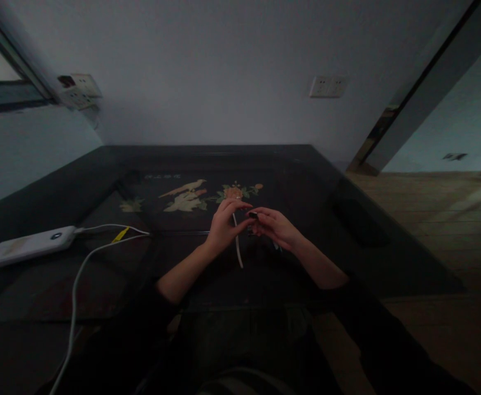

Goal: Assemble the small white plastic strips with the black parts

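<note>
Holding both hands together above the middle of the dark worktop (79, 186), I have my left hand (223, 226) curled, its fingertips pinching a thin white strip (238, 244) that hangs down from the fingers and ends just above the worktop surface. My right hand (274, 227) meets it from the other side, thumb and forefinger pressed together on a small dark object (252, 215) right at the point where the two hands touch; it is too small and dim for me to tell what it is. Both forearms come out of dark sleeves pushed back from the wrists. Beyond my hands the worktop carries a painted inlay of a bird and flowers (191, 196). Well off to my left lies a flat white power bank (28, 245), with a white cable (76, 285) plugged into its near end; the cable loops across the surface and drops over the front edge toward me, and a small yellow tag (121, 235) sits on it near the plug. On the pale wall behind are a white double socket (328, 86) and, at the left corner, another socket block (78, 90). Wooden floor (430, 219) shows to my right.
</note>
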The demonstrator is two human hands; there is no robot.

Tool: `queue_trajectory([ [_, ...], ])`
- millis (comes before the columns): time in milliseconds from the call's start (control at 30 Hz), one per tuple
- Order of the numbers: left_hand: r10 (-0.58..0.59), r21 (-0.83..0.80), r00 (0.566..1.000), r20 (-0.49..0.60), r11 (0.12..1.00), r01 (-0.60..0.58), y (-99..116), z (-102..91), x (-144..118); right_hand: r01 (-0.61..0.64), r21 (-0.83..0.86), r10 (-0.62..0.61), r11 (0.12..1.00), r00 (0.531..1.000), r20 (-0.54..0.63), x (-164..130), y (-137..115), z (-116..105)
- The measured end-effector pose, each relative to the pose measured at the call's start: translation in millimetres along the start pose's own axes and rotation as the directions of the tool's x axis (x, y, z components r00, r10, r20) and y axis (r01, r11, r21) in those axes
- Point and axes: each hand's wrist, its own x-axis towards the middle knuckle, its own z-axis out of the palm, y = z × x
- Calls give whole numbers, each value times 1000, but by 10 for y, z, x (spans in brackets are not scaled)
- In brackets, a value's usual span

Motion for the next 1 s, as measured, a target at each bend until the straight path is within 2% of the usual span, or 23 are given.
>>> queue_trajectory([
  [133, -37, -1, 999, 23, 999, 38, -2, 21, -3, 60, -32, -62, 998, 993, -101, 16, -88, -68],
  [267, -61, 87, 971, 230, 995, 42, 44, 105, -50, 106, -97, -127, 990, 963, -236, 51, -141, -194],
  [433, -67, 301, 879, 471, 950, -89, 210, 272, -94, 133, -152, -177, 979, 928, -328, 74, -161, -295],
  [667, -152, 558, 858, 491, 811, -177, 306, 546, 63, 161, -193, -222, 968, 909, -352, 79, -190, -334],
  [767, -177, 605, 857, 484, 775, -182, 291, 657, 128, 172, -184, -229, 968, 905, -359, 75, -211, -351],
  [1000, -233, 638, 842, 487, 754, -160, 338, 853, 206, 196, -171, -249, 966, 886, -391, 65, -251, -383],
])
